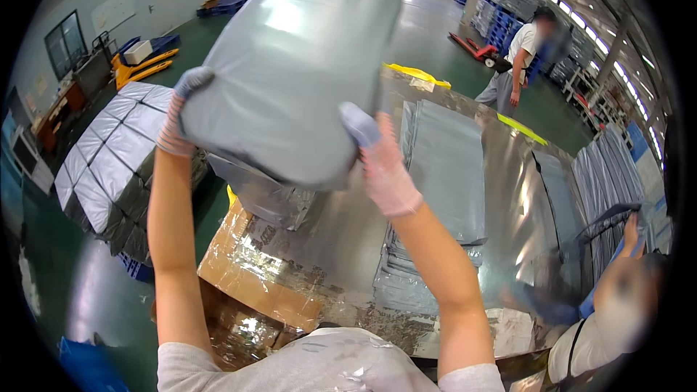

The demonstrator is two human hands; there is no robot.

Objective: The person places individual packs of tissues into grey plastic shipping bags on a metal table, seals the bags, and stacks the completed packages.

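A large, bulging grey plastic package (298, 65) is lifted in front of me, tilted up above the metal table (348, 236). My left hand (187, 110), in a striped glove with grey-blue fingertips, grips its left edge. At the lower right edge, my right hand (382, 162) is closed on it in a matching pink-and-white glove. Partly hidden under the package, a smaller wrapped grey bundle (272, 196) sits on the table's left part. Right of my right hand lies a stack of flat grey plastic bags (450, 167).
Strapped silver-grey bales (120, 149) stand on a pallet at left. Tape-covered cardboard (254, 268) lines the table's near left edge. A co-worker (617, 312) handles grey bags (606, 174) at right. Another person (519, 62) walks beyond, near a red pallet jack (475, 49).
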